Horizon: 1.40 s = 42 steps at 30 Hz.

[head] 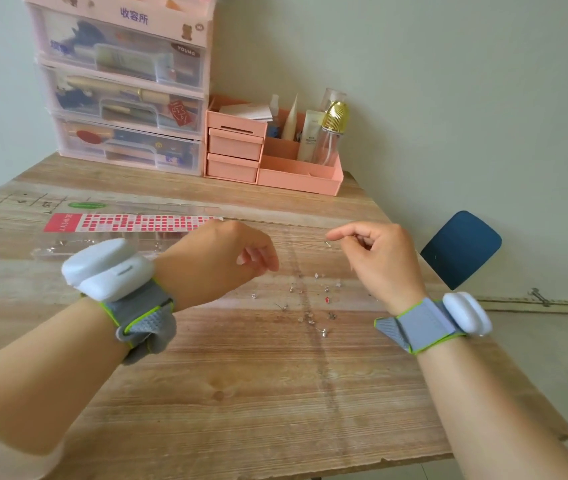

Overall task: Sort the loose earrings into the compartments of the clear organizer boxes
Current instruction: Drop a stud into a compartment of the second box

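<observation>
Your right hand (376, 261) is raised above the tabletop (241, 375), with thumb and forefinger pinched together on what looks like one small earring (327, 243); the other fingers are curled in. Your left hand (227, 261) hangs beside it with the fingers loosely curled, and I see nothing in its grip.

The loose earrings (313, 303) lie scattered on the tabletop between your two hands and a little nearer to you. The clear organizer box (78, 249) lies to the far left, partly hidden behind your left wrist. Its long axis runs left to right, along the strip of red stickers (133, 222) just beyond it.

So the compartments lie to the left of the pinched earring, across your left hand. I think the right hand must carry it leftward, passing over or behind the left hand.
</observation>
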Motion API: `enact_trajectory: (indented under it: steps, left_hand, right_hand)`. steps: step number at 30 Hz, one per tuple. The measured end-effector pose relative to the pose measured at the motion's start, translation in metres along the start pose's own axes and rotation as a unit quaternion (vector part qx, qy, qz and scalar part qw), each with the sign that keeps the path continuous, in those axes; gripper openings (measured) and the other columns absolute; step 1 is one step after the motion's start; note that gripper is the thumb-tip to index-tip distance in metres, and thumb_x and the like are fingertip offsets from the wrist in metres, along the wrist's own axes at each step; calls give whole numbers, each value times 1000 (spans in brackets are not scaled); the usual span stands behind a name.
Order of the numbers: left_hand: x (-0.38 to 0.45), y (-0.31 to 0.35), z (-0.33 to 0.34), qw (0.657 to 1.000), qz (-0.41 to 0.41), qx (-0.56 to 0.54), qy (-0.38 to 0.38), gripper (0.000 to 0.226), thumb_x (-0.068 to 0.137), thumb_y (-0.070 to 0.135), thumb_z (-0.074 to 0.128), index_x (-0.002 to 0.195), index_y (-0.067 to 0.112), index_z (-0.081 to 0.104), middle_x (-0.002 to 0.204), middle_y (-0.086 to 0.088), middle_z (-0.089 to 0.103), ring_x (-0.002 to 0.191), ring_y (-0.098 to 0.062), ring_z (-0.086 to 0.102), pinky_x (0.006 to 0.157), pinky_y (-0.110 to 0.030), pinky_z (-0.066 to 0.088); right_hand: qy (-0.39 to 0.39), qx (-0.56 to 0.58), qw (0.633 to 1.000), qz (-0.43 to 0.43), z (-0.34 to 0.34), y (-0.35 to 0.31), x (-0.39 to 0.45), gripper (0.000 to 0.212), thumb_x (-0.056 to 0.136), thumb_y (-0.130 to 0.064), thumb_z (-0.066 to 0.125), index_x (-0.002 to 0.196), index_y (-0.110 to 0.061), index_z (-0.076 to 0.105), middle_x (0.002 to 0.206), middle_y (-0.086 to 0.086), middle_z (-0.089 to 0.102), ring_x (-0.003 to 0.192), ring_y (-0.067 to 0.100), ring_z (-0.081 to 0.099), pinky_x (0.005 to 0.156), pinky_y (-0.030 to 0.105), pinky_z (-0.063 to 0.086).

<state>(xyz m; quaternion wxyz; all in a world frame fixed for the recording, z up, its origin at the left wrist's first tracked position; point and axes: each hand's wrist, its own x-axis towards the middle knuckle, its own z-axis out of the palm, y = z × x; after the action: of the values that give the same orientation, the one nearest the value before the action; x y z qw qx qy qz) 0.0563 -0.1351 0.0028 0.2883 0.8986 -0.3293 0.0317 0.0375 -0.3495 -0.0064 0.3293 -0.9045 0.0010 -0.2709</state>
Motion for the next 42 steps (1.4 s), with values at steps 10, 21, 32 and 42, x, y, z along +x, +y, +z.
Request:
enact_trajectory:
  steps: [10,21,32,42]
  left_hand:
    - [33,27,22,994,59,19,-91,15,84,15,62,91,25,69,87,10,65,81,-3,53,74,-15,42]
    - [47,38,39,985,93,42,-140,3,85,25,60,87,25,61,85,10,62,89,-11,49,83,-31,43]
    - [48,38,42,985,101,22,-140,4,86,22,60,89,24,60,84,12,59,87,-9,49,79,-24,40]
    - [50,42,44,979,114,56,-157,8,87,21,56,81,26,56,87,10,57,88,-10,48,79,-25,37]
  right_hand:
    - [44,24,998,42,8,13,-1,25,80,-12,54,77,-28,73,41,-20,50,41,5,42,51,22,32]
    - [60,19,997,54,7,14,-1,23,80,-13,55,76,-27,72,41,-23,47,43,4,42,53,23,29]
    - [80,22,995,57,7,14,-1,25,80,-12,53,76,-28,72,40,-20,47,41,7,38,53,23,30]
    - [86,19,995,50,7,15,-1,24,80,-13,53,76,-26,72,41,-20,47,43,7,36,55,24,30]
